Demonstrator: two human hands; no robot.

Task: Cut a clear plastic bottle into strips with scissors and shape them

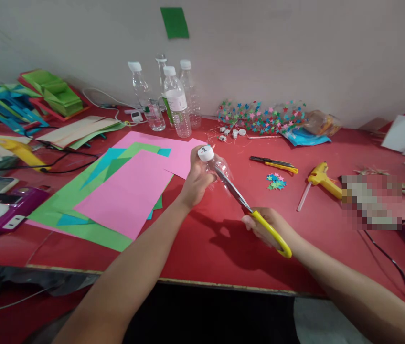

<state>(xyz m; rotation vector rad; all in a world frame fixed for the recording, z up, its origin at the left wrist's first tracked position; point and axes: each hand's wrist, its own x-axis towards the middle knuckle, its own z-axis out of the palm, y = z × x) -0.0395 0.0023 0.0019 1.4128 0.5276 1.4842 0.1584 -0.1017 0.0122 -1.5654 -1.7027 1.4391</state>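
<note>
My left hand (196, 180) is wrapped round the top part of a clear plastic bottle (220, 168) with a white cap (206, 153), held above the red table (217, 239). My right hand (264, 225) grips yellow-handled scissors (250, 210). Their blades lie against the bottle's clear wall, just right of my left hand. Both hands hover over the table's middle, near its front edge.
Pink, green and blue paper sheets (123, 191) lie to the left. Several water bottles (174, 98) stand at the back wall. A yellow utility knife (276, 165), paper stars (276, 181), a yellow glue gun (322, 179) and cables lie to the right.
</note>
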